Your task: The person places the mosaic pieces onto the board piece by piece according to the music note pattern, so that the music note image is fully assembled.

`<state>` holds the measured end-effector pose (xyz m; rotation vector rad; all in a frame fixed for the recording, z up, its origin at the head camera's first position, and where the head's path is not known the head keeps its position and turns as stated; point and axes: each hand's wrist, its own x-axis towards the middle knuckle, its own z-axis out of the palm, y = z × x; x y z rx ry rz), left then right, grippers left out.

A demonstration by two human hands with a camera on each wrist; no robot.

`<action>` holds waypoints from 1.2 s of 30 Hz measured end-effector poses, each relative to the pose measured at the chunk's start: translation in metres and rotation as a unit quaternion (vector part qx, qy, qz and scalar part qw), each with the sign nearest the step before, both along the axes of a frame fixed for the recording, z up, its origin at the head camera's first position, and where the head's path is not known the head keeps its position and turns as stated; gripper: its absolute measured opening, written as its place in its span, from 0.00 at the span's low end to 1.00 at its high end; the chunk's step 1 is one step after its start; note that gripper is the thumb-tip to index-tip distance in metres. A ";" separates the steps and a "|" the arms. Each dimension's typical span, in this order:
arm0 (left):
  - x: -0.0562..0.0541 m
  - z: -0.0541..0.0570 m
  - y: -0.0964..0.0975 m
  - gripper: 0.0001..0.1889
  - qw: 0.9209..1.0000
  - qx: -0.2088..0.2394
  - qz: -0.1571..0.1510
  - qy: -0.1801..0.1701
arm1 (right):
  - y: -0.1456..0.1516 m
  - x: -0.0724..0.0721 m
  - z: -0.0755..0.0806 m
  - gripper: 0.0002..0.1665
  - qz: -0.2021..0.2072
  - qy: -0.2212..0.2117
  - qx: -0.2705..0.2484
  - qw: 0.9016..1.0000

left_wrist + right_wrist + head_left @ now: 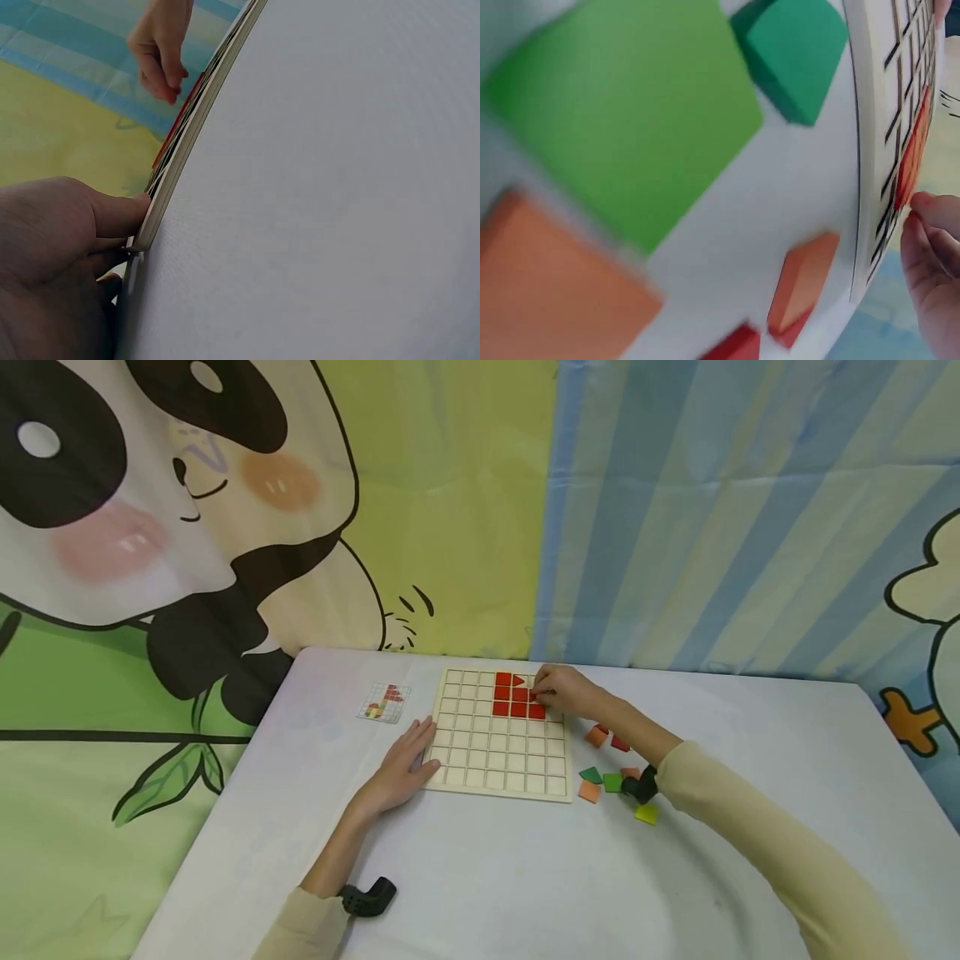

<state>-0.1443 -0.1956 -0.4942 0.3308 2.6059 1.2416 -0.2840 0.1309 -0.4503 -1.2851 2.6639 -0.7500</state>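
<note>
A square wooden grid board (498,764) lies on the white table, with several red tiles (518,695) set in cells near its top right. One tile in the top row is a red triangle (518,680). Over the board's upper right cells, my right hand (567,692) pinches a small red tile between thumb and fingertips, mostly hidden by the fingers. My left hand (397,764) rests on the table with straight fingers touching the board's left edge; its thumb (124,216) lies against the rim in the left wrist view.
Right of the board lie loose pieces: a green square (637,105), a dark green piece (799,56), orange squares (589,791), red pieces (620,743) and a yellow one (647,813). A pattern card (384,702) lies left of the board. A printed curtain (450,510) hangs behind.
</note>
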 end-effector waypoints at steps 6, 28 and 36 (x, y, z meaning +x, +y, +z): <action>0.000 0.001 -0.002 0.36 1.000 -0.002 -0.001 -0.011 | 0.029 0.017 0.016 0.14 -0.062 -0.026 0.004 0.998; -0.001 0.001 -0.002 0.36 1.000 -0.001 -0.004 -0.014 | 0.095 0.067 0.005 0.11 -0.061 0.003 0.116 0.991; -0.001 0.002 -0.001 0.36 1.000 0.000 -0.006 -0.012 | 0.096 0.063 0.007 0.13 -0.073 -0.002 0.133 0.988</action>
